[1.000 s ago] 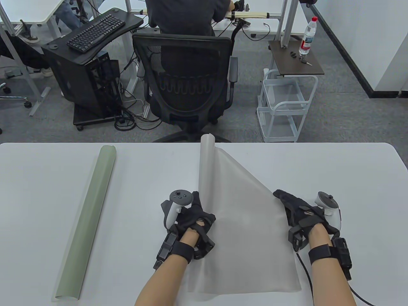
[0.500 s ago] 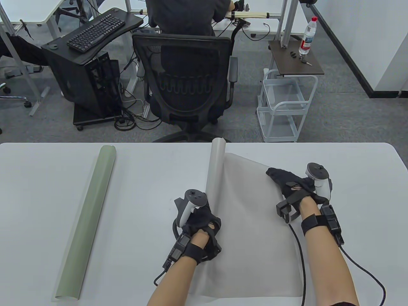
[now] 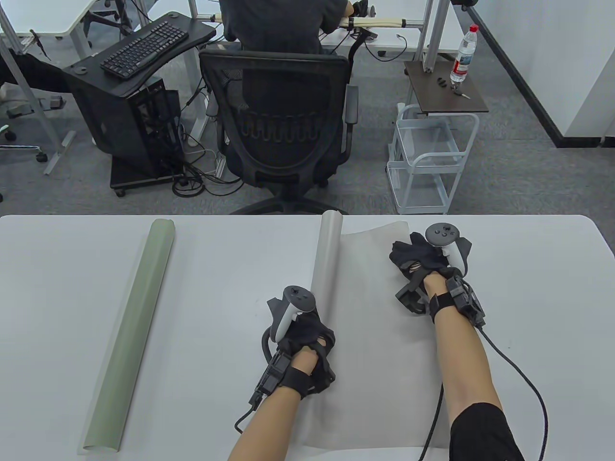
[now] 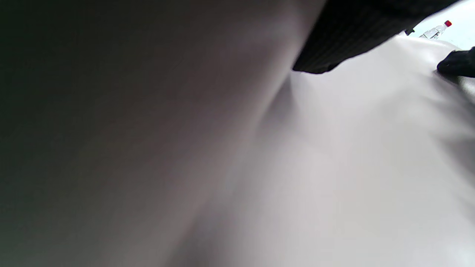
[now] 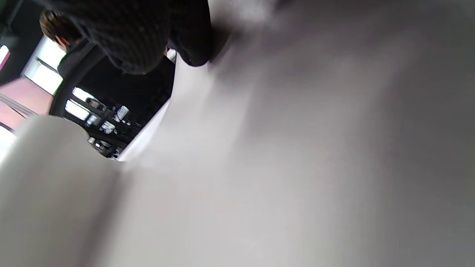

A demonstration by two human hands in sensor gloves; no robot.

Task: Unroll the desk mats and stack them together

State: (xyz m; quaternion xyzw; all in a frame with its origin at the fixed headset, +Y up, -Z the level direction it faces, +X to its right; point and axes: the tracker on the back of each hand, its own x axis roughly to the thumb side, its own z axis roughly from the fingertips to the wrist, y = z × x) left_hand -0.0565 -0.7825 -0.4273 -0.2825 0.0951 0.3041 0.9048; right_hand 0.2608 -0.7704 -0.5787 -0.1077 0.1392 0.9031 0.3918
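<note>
While the grey desk mat (image 3: pixel 379 336) lies partly unrolled across the middle of the white desk (image 3: pixel 543 307), its remaining roll (image 3: pixel 325 259) runs from the far desk edge toward the near side, along the sheet's left margin.

Item, left hand (image 3: pixel 302 336): rests on the near part of that roll where it meets the flat sheet; whether its grip is closed round the roll or merely pressing cannot be told, the fingers being hidden under the hand and tracker. In the left wrist view a gloved finger (image 4: pixel 356 33) lies against the mat surface (very blurred).

Item, right hand (image 3: pixel 423 257): set down on the far right part of the flat sheet, near its far corner, fingers curled on the mat; its grip state cannot be told. In the right wrist view the gloved fingertips (image 5: pixel 193 48) touch the mat at its edge.

Item, green desk mat (image 3: pixel 132 331): fully rolled, lying lengthwise at the desk's left, well apart from the grey one and both hands.

Beyond the desk: black office chair (image 3: pixel 283 129), white wire trolley (image 3: pixel 427 163), water bottle (image 3: pixel 463 50).
</note>
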